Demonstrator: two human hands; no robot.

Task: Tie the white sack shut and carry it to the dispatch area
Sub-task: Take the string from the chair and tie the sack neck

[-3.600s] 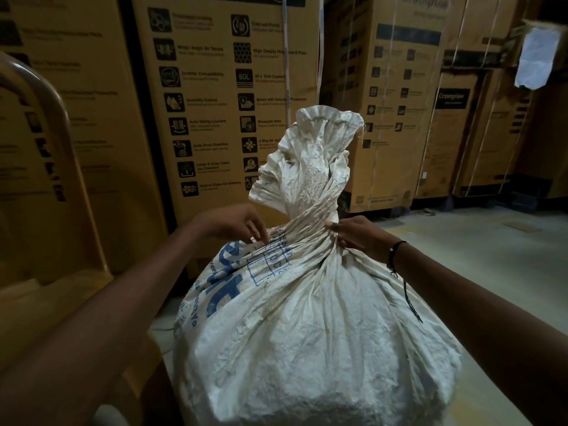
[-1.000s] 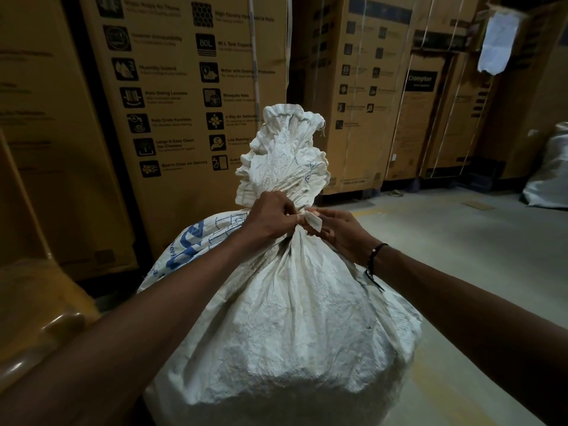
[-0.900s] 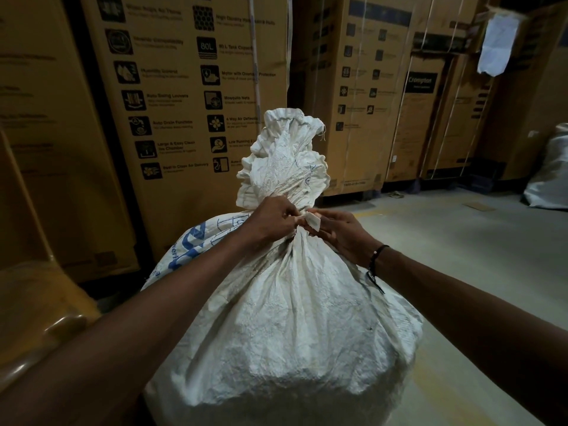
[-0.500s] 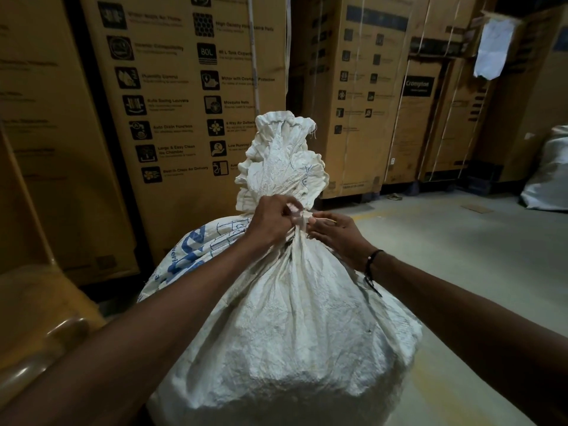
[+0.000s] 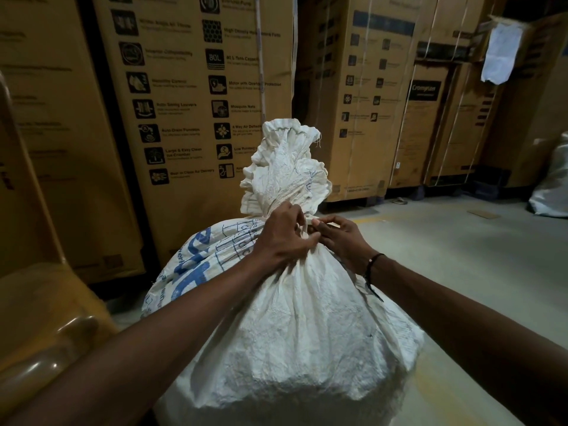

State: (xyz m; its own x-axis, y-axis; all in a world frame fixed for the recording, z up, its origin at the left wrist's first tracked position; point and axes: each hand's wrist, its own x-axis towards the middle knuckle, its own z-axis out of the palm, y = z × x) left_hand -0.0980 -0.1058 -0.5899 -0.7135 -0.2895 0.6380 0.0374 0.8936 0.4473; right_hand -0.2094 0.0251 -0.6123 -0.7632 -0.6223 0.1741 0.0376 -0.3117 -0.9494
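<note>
A full white woven sack with blue print stands upright on the floor right in front of me. Its mouth is gathered into a ruffled neck that sticks up above my hands. My left hand is closed around the gathered neck from the left. My right hand pinches the neck from the right, fingertips meeting the left hand. A thin white tie strip shows between the fingers; how it is wound is hidden. A black thread band sits on my right wrist.
Tall brown cardboard cartons stand in a row close behind the sack. A yellow plastic chair sits at my left. Concrete floor stretches to the right, with another white sack at the far right edge.
Earlier my hands held the twisted neck apart; both have since closed in on it. In the last second the fingers have shifted at the neck, and the white strip end is now mostly covered.
</note>
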